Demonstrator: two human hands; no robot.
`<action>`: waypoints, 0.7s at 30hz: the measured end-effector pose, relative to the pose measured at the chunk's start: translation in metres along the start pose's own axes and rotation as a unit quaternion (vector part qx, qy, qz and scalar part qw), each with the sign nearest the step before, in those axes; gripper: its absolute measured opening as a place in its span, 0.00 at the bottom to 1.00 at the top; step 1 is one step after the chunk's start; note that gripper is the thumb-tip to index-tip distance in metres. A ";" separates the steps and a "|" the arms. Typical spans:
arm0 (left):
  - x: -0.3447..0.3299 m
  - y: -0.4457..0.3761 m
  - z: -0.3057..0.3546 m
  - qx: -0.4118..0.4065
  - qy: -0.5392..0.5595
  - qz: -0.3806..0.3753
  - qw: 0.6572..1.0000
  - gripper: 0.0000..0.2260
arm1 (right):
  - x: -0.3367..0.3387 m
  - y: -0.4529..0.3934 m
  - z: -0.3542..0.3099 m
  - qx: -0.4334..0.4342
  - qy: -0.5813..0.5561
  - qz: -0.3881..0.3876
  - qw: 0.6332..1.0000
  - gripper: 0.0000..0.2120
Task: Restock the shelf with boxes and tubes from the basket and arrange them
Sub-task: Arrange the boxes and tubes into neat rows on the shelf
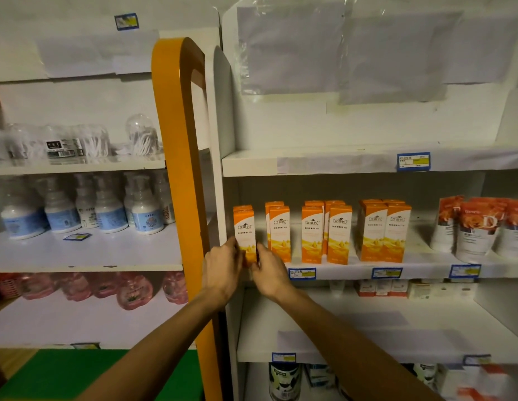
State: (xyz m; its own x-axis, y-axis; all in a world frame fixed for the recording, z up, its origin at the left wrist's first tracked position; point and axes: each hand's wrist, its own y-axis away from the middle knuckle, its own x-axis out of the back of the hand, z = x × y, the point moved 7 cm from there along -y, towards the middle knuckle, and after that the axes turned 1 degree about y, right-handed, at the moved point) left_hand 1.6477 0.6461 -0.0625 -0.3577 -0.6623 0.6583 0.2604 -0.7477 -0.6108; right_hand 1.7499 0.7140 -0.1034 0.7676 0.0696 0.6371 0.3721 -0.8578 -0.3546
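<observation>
An orange-and-white box (245, 230) stands upright at the far left of the middle shelf (353, 269). My left hand (223, 270) grips its lower left side and my right hand (269, 273) grips its lower right side. Another box of the same kind stands right behind it. Several matching orange boxes (338, 233) stand in pairs along the shelf to the right. The basket is not in view.
Orange-and-white pouches (477, 227) fill the right end of the same shelf. An orange arched post (179, 140) divides this unit from the left shelves, which hold white bottles (107, 206) and pink bottles (133, 290). Small boxes (382, 287) sit on the shelf below.
</observation>
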 end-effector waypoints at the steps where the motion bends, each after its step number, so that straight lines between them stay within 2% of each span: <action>1: 0.001 0.001 -0.004 0.001 -0.006 -0.006 1.000 0.11 | -0.001 0.000 -0.001 0.003 0.007 0.002 1.000 0.19; 5: 0.002 0.003 -0.019 0.001 -0.029 -0.027 0.999 0.08 | -0.003 0.000 -0.003 0.004 0.036 0.013 0.999 0.16; 21: 0.004 -0.007 -0.031 0.055 -0.046 -0.041 0.997 0.10 | -0.010 -0.004 -0.016 -0.007 0.106 0.089 0.990 0.11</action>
State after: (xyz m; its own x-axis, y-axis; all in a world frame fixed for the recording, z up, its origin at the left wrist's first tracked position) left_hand 1.6161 0.6500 -0.0694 -0.2985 -0.5964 0.7451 0.3325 -0.7968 -0.5046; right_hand 1.7325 0.7082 -0.0971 0.6926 -0.1916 0.6954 0.2319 -0.8538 -0.4662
